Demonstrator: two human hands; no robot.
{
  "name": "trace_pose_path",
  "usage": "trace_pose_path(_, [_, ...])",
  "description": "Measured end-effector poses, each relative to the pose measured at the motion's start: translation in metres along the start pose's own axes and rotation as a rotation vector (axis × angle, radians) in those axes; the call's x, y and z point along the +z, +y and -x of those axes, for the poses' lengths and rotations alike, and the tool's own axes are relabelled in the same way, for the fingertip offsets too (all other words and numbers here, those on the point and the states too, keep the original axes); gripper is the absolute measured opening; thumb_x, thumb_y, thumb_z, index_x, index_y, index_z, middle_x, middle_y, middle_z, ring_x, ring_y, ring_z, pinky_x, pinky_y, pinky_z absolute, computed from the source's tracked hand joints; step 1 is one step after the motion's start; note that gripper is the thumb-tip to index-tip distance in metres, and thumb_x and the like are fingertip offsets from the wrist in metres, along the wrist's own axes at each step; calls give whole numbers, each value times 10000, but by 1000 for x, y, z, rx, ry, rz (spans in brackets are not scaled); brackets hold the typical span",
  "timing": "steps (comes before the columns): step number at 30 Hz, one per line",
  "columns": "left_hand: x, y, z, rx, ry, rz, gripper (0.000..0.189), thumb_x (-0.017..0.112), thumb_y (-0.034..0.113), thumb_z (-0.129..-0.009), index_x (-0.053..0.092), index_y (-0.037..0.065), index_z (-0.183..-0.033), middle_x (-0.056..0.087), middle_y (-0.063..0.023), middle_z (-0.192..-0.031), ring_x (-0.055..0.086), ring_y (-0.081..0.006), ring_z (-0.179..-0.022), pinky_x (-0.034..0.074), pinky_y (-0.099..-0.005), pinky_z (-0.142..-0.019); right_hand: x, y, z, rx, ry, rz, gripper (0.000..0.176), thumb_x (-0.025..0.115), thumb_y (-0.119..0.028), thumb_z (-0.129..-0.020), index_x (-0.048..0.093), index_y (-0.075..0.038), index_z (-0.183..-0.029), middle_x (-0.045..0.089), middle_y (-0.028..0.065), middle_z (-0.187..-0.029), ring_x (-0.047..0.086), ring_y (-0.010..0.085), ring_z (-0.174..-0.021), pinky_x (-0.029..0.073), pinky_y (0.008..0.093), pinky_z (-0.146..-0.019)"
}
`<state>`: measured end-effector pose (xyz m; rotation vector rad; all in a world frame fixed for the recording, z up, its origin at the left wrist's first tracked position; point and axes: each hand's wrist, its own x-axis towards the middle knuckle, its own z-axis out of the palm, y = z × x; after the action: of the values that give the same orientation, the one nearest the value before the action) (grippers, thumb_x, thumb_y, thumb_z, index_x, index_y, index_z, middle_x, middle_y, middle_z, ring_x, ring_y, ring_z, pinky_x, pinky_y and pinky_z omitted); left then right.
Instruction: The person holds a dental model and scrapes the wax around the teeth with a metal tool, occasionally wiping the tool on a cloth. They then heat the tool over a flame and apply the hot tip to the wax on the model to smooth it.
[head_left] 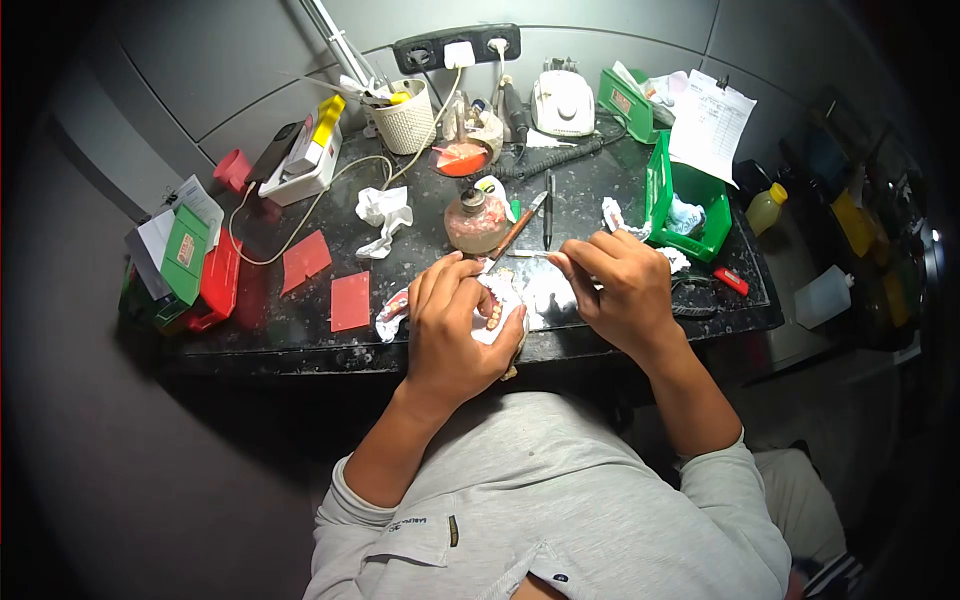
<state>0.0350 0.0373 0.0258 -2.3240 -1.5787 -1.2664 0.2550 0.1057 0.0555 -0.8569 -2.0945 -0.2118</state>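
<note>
In the head view, my left hand (447,322) is wrapped round a white plaster dental model (508,296) with a row of yellowish teeth, held at the bench's front edge. Part of the model is hidden behind my fingers. My right hand (625,290) pinches a thin metal dental tool (528,254), whose slim end points left toward the model without clearly touching it. Just beyond my hands stands a spirit burner (475,222) with pink wax smears. A wooden-handled knife (520,232) and a black pen (548,212) lie beside the burner.
Left of my hands are pink wax sheets (350,302) and another dental piece with teeth (393,312). Crumpled tissue (384,215) lies behind. A green bin (690,238) and red object (731,281) sit right. A white control unit (563,104) and pen basket (404,122) stand behind.
</note>
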Motion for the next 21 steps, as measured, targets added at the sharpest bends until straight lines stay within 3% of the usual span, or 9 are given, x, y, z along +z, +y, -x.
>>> trace_pose_path(4, [-2,9,-3,-103,61,15,670,851,265,-852,593,-94,-1356,622,-296,-1409,572,-475,-1340,397,-516,-1165,-2,-1,0,9,-13,-20,167,833,-208,-920,726,-101,-849,579,45,-690,577,246,-607,446,405,-542])
trace_pose_path(13, [-3,3,-3,-28,0,-19,798,818,284,-876,520,-23,-1549,602,-285,-1440,537,-448,-1394,358,-532,-1184,-1,-4,3,24,-49,-51,187,831,-217,-917,712,-105,-827,580,55,-698,579,258,-612,454,419,-542])
trace_pose_path(18, [-3,5,-1,3,61,-24,749,813,330,-879,584,-32,-1493,602,-281,-1450,537,-452,-1389,359,-523,-1181,-1,-3,5,45,-55,-66,172,833,-217,-920,729,-105,-841,588,57,-696,584,262,-610,456,418,-547])
trace_pose_path(21, [-10,11,6,-30,-19,-82,689,827,370,-861,670,-53,-1382,587,-294,-1477,520,-467,-1405,353,-544,-1179,-2,-2,5,59,-65,-84,157,832,-216,-922,743,-107,-855,598,56,-699,591,263,-616,459,418,-557])
